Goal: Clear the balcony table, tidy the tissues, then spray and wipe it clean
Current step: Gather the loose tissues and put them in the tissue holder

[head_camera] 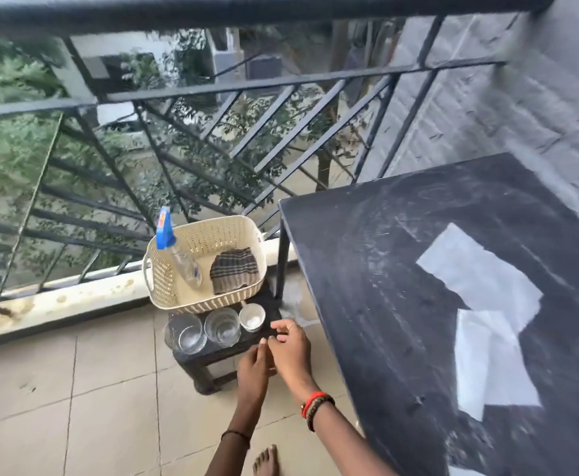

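Note:
The black balcony table (384,269) fills the right side, dusty, with white tissues (480,269) lying flat on it. Left of it a low dark stool (212,355) carries a cream basket (164,280), two clear glasses (185,333) (222,326) and a small white bowl (252,317). In the basket lean a spray bottle (181,259) with a blue head and a striped cloth (235,274). My left hand (255,367) and right hand (290,348) hover together over the stool's right end, fingers relaxed, holding nothing.
A black metal railing (212,91) runs along the far side above a stained ledge (58,304). A grey brick wall (521,97) stands behind the table. Tiled floor (75,407) spreads to the left, and my bare foot (265,460) is at the bottom.

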`<state>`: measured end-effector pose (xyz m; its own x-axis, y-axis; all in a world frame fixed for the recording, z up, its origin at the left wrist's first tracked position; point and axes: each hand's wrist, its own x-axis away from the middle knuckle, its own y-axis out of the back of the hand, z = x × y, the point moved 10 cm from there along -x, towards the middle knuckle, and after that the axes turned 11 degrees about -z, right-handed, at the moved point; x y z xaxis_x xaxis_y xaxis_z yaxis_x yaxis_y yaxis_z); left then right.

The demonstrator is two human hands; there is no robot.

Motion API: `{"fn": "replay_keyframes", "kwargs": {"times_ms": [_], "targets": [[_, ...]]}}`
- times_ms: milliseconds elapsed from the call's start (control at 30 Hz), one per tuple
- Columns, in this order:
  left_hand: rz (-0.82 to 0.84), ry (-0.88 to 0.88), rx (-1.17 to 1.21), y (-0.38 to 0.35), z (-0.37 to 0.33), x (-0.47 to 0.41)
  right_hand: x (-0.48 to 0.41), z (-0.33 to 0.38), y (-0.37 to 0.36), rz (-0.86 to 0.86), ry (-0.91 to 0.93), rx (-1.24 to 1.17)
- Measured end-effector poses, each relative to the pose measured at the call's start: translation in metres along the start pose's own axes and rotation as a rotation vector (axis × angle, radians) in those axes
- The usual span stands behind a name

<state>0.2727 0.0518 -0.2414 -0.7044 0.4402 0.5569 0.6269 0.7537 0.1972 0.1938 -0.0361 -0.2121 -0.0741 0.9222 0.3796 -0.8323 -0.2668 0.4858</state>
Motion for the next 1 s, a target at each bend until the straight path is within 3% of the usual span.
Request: {"fn": "replay_keyframes", "kwargs": {"times_ms": [233, 467, 767, 1000], "targets": [[0.058, -0.108, 0.003, -0.058, -0.068, 0.059, 0.013, 0.026, 0.134, -0.172, 0.038, -0.199], [0.150, -0.237, -0.033, -0.136, -0.108, 0.137, 0.033, -0.013, 0.277, -0.428, -0.012, -0.307], [0.664, -0.354, -0.275, -0.283, -0.074, 0.284, 0.104, -0.099, 0.430, -0.823, -0.107, -0.608], [1.025, -0.483, -0.438, -0.337, -0.032, 0.403, 0.194, -0.163, 0.504, -1.083, -0.255, -0.547]]}}
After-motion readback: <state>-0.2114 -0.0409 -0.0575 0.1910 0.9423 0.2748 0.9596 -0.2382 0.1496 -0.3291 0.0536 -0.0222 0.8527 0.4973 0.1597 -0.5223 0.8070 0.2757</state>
